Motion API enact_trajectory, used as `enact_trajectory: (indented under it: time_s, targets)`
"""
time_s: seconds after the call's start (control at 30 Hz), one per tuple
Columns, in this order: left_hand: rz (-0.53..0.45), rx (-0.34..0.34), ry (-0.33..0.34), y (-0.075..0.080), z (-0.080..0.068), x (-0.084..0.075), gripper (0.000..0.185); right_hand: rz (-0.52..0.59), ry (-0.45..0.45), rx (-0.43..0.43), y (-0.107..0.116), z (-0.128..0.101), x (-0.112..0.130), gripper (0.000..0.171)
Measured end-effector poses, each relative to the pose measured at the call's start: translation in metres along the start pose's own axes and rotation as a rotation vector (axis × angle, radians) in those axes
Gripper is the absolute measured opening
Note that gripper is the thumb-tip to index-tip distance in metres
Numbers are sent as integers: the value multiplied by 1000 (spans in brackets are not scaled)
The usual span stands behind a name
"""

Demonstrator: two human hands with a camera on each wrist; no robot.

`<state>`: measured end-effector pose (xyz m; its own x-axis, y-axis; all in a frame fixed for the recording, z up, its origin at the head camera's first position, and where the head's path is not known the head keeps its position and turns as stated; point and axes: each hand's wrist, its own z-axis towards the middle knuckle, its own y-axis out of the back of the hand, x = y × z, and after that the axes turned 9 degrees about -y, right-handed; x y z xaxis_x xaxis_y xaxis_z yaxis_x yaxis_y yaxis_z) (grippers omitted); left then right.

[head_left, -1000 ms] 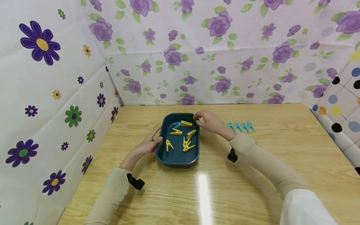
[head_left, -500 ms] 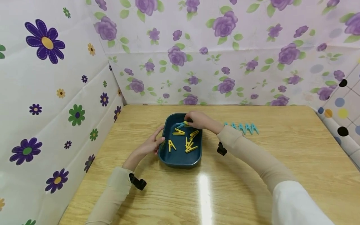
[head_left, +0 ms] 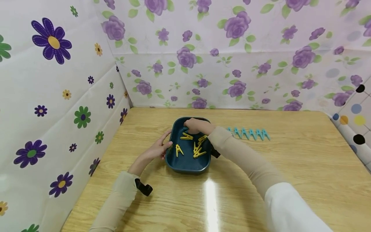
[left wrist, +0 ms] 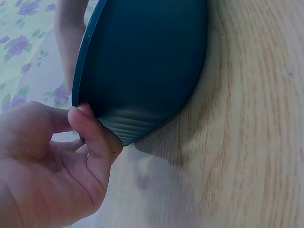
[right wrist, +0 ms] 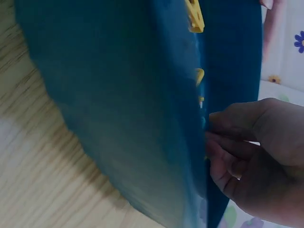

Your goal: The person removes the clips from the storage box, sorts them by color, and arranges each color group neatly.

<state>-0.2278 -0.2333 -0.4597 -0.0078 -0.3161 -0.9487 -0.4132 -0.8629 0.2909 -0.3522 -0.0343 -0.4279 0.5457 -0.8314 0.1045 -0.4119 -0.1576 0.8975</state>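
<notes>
A dark teal tray (head_left: 174,158) sits on the wooden table with several yellow clothespins (head_left: 198,149) lying in it. My right hand (head_left: 193,126) reaches into the tray's far end. Its fingers are curled there over a blue clothespin, which they hide. In the right wrist view, the right hand (right wrist: 247,147) curls just inside the tray (right wrist: 118,95) wall, near yellow clothespins (right wrist: 194,14). My left hand (head_left: 161,147) rests against the tray's left side. In the left wrist view, the left hand (left wrist: 71,142) has its thumb on the tray (left wrist: 142,61) rim and its fingers relaxed.
A row of several teal clothespins (head_left: 250,133) lies on the table right of the tray. Flowered sheets wall the table at the back and left, and a dotted sheet at the right. Bare wood lies in front of the tray.
My right hand moved left from the tray's far right rim into the tray and now covers the blue clothespin. The left hand stayed at the tray's left side.
</notes>
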Motion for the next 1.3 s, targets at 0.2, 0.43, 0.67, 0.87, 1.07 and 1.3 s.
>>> enact_trajectory:
  time_s: [0.2,0.43,0.67,0.87,1.07,1.3]
  targets:
    - [4,-4,-6,-1,0,0,60,-85,-16,8,-4,9,2,42]
    - [7,-11,-6,-1,0,-2,61,-83,23,-9,-8,0,8,34]
    - [7,-19,-9,0,2,1,61,-140,54,-55,-13,-9,14,31]
    - [-10,-19,-4,0,1,1,61,-243,97,-107,-13,-15,17,29]
    - [5,-26,-1,-1,0,-1,61,-237,79,-96,-13,-19,16,24]
    - [9,-31,-3,-2,0,-1,61,-214,118,-107,-16,-16,10,19]
